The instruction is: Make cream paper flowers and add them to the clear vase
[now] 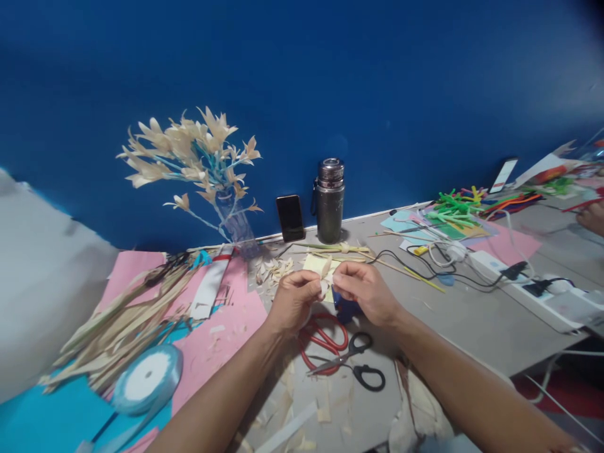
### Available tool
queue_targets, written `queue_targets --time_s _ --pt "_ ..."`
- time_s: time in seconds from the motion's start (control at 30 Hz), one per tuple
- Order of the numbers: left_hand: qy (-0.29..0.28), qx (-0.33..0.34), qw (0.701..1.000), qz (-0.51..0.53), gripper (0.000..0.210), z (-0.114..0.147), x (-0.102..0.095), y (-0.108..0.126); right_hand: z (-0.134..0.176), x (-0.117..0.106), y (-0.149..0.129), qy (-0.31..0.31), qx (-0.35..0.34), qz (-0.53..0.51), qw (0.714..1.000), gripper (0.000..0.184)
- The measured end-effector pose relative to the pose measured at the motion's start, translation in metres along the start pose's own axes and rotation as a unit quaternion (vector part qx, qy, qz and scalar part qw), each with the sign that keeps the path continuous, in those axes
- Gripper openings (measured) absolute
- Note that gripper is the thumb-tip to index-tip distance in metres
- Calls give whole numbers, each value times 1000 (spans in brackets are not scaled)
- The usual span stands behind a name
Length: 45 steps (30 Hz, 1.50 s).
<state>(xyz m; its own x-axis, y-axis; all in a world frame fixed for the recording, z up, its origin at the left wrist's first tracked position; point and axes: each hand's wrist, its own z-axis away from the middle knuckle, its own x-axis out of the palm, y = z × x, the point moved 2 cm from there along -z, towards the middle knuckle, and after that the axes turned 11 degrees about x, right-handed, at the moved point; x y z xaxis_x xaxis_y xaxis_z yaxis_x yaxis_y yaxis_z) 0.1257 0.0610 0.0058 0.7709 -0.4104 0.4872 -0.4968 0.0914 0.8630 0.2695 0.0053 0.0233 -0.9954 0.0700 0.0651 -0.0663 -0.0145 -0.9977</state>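
Observation:
Both my hands meet above the middle of the table. My left hand (296, 299) pinches a small pale petal-like piece (325, 267) between thumb and fingers. Close beside it, my right hand (365, 289) is closed in a pinch at the same pale material; whether both grip one piece I cannot tell. Under the hands lie red-handled scissors (330, 333) and black-handled scissors (361, 368), overlapping. A dark blue object (344, 307) is partly hidden below my right hand. Cut pale pieces (274, 272) are heaped left of my hands.
Pale flowers (189, 148) stand in a clear vase (236, 226) by the wall. A phone (290, 217) and a thermos (330, 201) are beside it. Dried husk strips (127, 314) and a ribbon roll (148, 377) lie left; a power strip (528, 289) and a co-worker's hand (592, 218) are right.

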Motion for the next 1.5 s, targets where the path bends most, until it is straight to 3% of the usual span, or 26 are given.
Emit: queue_targets --time_s 0.63,0.87,1.23,1.5 --pt "-3 -8 1000 4 22 1 0 -1 1 2 0 -32 -11 3 999 31" --pt "-23 -8 1000 -15 20 -3 -2 -5 -2 1 1 -18 1 -5 1000 32" --pt "-29 26 991 -127 15 -3 -9 -1 -4 1 1 -20 -1 21 1000 31" --pt "80 29 996 17 31 -19 -30 -4 -6 -7 0 60 -9 74 995 31"
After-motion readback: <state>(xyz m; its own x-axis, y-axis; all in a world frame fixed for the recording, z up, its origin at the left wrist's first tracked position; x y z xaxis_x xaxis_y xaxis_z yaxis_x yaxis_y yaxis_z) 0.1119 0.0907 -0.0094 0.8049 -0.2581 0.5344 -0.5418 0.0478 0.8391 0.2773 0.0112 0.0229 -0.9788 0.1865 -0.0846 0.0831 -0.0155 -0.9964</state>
